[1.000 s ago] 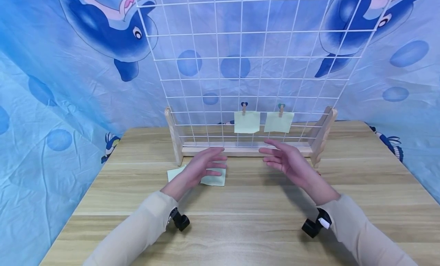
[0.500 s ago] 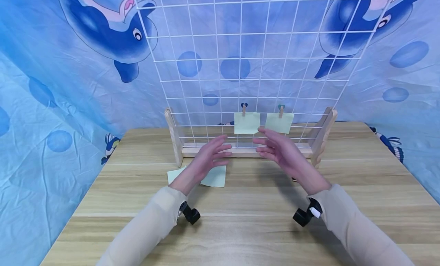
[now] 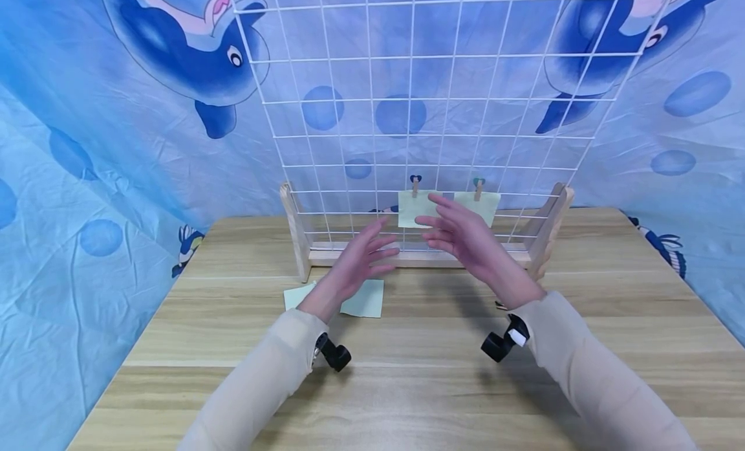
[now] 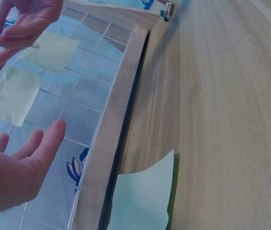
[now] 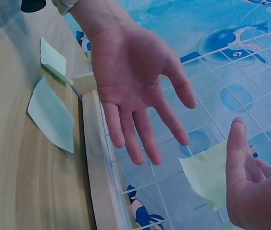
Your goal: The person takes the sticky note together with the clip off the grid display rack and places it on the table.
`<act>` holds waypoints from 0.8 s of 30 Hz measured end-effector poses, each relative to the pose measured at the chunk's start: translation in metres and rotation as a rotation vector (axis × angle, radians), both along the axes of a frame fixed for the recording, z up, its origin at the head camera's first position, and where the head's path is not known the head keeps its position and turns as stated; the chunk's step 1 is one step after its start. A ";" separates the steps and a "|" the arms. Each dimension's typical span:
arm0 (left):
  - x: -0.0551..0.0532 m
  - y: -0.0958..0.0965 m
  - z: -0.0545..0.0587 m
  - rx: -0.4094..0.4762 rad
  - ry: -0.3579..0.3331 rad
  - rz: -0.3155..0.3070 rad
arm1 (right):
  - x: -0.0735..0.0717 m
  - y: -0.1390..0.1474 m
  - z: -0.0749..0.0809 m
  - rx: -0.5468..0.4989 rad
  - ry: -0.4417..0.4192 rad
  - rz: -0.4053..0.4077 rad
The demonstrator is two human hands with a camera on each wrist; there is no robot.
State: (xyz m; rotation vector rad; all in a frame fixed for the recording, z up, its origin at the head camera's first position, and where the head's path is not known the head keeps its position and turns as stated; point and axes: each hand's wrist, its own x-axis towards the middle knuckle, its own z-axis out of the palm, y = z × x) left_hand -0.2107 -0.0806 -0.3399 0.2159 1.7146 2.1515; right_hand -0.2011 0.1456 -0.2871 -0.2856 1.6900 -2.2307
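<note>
My left hand (image 3: 361, 260) hovers before the lower part of a white wire grid (image 3: 367, 135), palm turned inward, its fingers apart and holding nothing. Facing it, my right hand (image 3: 462, 237) is raised likewise, holding nothing, and overlaps the two hung notes in the head view. The left pale green note (image 3: 409, 211) hangs from a small wooden clothespin (image 3: 416, 187) with a dark heart. Beside it, the right note (image 3: 487, 207) hangs from a clothespin (image 3: 478, 191) with a green heart. Below my left hand, a loose note (image 3: 363, 301) lies on the table, slightly curled.
Another loose note (image 5: 54, 60) lies farther left, partly behind my left arm in the head view. Wooden feet (image 3: 297, 234) hold the grid up. Small clothespins (image 4: 168, 10) lie on the wooden table (image 3: 407, 386) near my right wrist. A blue dolphin-print cloth (image 3: 105, 173) surrounds the table.
Both hands have risen and drawn closer together in front of the grid. My right hand now covers parts of the hung notes. The notes have stayed in place.
</note>
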 end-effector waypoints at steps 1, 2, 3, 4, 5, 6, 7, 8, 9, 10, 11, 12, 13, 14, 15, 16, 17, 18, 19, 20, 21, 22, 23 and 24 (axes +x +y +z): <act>-0.001 0.001 0.000 0.002 0.004 -0.002 | -0.002 -0.001 0.001 -0.008 -0.002 0.003; -0.002 0.001 0.000 0.007 0.007 -0.002 | -0.003 -0.003 0.002 -0.011 -0.001 0.002; -0.003 0.002 0.000 0.013 0.010 -0.004 | -0.005 -0.004 0.003 -0.011 0.001 0.002; -0.003 0.002 0.000 0.019 0.013 -0.004 | -0.006 -0.006 0.003 -0.006 0.007 0.000; -0.004 0.003 0.000 0.027 0.018 -0.005 | -0.008 -0.007 0.004 0.000 0.017 -0.001; -0.005 0.004 0.000 0.032 0.023 -0.007 | -0.009 -0.009 0.005 0.007 0.026 -0.001; -0.006 0.004 0.000 0.036 0.028 -0.010 | -0.011 -0.010 0.006 0.015 0.035 -0.002; -0.007 0.005 0.000 0.038 0.033 -0.012 | -0.012 -0.011 0.007 0.027 0.045 -0.002; -0.007 0.005 0.001 0.037 0.040 -0.015 | -0.013 -0.012 0.008 0.039 0.054 0.002; -0.008 0.006 0.001 0.034 0.047 -0.017 | -0.014 -0.014 0.010 0.051 0.061 0.004; -0.009 0.007 0.001 0.031 0.051 -0.019 | -0.015 -0.015 0.011 0.059 0.063 0.008; -0.009 0.008 0.002 0.028 0.052 -0.020 | -0.016 -0.016 0.012 0.067 0.062 0.009; -0.010 0.008 0.002 0.026 0.055 -0.021 | -0.017 -0.017 0.013 0.074 0.062 0.010; -0.010 0.009 0.003 0.026 0.057 -0.022 | -0.018 -0.018 0.014 0.084 0.064 0.010; -0.011 0.010 0.003 0.028 0.058 -0.023 | -0.019 -0.019 0.014 0.088 0.064 0.013; -0.012 0.010 0.003 0.029 0.060 -0.022 | -0.020 -0.020 0.015 0.087 0.064 0.014; -0.012 0.011 0.004 0.031 0.059 -0.019 | -0.021 -0.021 0.016 0.085 0.063 0.013; -0.013 0.011 0.004 0.032 0.059 -0.017 | -0.023 -0.022 0.016 0.085 0.064 0.015; -0.014 0.011 0.005 0.032 0.059 -0.013 | -0.024 -0.023 0.016 0.085 0.069 0.015; -0.015 0.011 0.005 0.031 0.058 -0.011 | -0.025 -0.024 0.016 0.086 0.072 0.015; -0.015 0.011 0.005 0.028 0.058 -0.007 | -0.027 -0.025 0.017 0.083 0.075 0.016; -0.016 0.011 0.006 0.023 0.057 -0.003 | -0.028 -0.026 0.017 0.085 0.078 0.014; -0.016 0.011 0.006 0.022 0.054 -0.001 | -0.029 -0.026 0.017 0.089 0.080 0.014; -0.017 0.011 0.006 0.022 0.052 0.000 | -0.030 -0.027 0.017 0.093 0.082 0.016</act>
